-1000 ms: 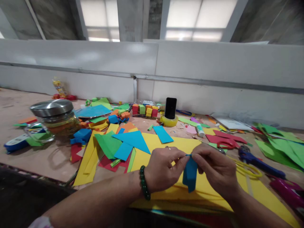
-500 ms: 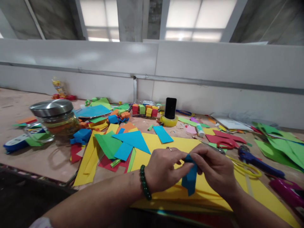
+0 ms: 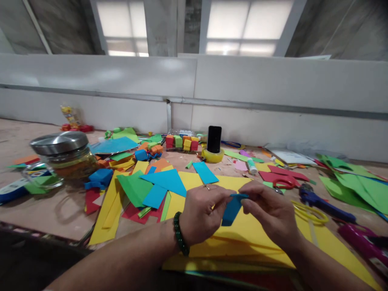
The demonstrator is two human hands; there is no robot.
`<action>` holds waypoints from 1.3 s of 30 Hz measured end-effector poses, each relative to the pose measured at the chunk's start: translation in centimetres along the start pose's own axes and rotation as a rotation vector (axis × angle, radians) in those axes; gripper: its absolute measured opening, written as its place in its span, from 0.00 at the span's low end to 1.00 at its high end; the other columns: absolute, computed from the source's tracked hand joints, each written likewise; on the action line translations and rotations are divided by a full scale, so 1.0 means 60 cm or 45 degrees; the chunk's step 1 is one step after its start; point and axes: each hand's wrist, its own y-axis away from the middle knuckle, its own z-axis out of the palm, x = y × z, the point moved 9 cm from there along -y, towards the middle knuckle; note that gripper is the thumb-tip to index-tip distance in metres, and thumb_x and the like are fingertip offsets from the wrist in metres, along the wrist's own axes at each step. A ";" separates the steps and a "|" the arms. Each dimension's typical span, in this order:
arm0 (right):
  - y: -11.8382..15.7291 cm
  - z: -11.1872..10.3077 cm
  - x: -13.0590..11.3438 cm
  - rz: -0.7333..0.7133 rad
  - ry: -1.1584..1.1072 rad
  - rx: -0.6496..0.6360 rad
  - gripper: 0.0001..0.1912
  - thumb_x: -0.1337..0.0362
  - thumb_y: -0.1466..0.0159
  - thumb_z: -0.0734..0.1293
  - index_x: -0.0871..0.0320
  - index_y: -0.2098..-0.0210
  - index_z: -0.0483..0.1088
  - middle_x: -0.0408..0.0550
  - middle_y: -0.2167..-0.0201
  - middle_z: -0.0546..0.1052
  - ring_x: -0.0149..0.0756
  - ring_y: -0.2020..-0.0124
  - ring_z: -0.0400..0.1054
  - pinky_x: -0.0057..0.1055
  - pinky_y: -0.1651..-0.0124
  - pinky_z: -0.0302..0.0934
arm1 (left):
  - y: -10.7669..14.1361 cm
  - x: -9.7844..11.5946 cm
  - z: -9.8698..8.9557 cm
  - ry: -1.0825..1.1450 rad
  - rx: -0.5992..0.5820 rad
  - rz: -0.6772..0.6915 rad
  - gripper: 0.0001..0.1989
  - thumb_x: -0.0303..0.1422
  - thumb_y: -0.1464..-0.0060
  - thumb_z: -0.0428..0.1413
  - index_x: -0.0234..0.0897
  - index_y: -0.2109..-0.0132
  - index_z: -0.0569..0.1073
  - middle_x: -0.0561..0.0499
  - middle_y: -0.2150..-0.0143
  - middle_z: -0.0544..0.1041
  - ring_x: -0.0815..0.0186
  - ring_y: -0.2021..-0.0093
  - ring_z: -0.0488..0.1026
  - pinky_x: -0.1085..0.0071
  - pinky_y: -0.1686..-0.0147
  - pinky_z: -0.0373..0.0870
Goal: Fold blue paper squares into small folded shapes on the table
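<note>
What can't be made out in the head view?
All in the head view:
Held paper: upper left part, behind the left hand.
Jar: contents, blurred behind glass.
Purple tool: far end, cut off by the right edge.
Packet: print, too small and blurred.

Both bare forearms (image 3: 130, 256) angle inward from below. The left hand (image 3: 201, 214) and right hand (image 3: 273, 212) nearly meet, each curled in a fingertip pinch.

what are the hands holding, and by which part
A blue paper piece, by its top edge: left hand at one end, right hand at the other.
</note>
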 end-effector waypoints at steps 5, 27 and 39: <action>-0.003 -0.004 -0.026 -0.131 -0.008 0.007 0.06 0.72 0.38 0.67 0.55 0.67 0.73 0.44 0.74 0.73 0.31 0.71 0.67 0.28 0.70 0.63 | 0.004 0.007 -0.002 0.008 0.040 0.052 0.12 0.22 0.43 0.54 0.38 0.57 0.78 0.50 0.66 0.81 0.67 0.65 0.77 0.74 0.64 0.71; -0.011 0.018 0.011 0.159 0.189 -0.075 0.12 0.59 0.36 0.66 0.57 0.74 0.68 0.43 0.78 0.69 0.31 0.76 0.63 0.28 0.74 0.60 | 0.009 -0.057 0.051 0.045 -0.301 -0.411 0.12 0.31 0.41 0.52 0.33 0.71 0.75 0.53 0.75 0.74 0.70 0.74 0.67 0.76 0.71 0.63; -0.013 0.025 0.009 0.023 0.467 -0.103 0.12 0.61 0.34 0.63 0.57 0.73 0.66 0.42 0.79 0.69 0.30 0.77 0.62 0.28 0.74 0.58 | 0.014 -0.073 0.064 0.185 -0.385 -0.530 0.13 0.32 0.42 0.49 0.33 0.72 0.73 0.55 0.77 0.66 0.71 0.74 0.61 0.76 0.72 0.59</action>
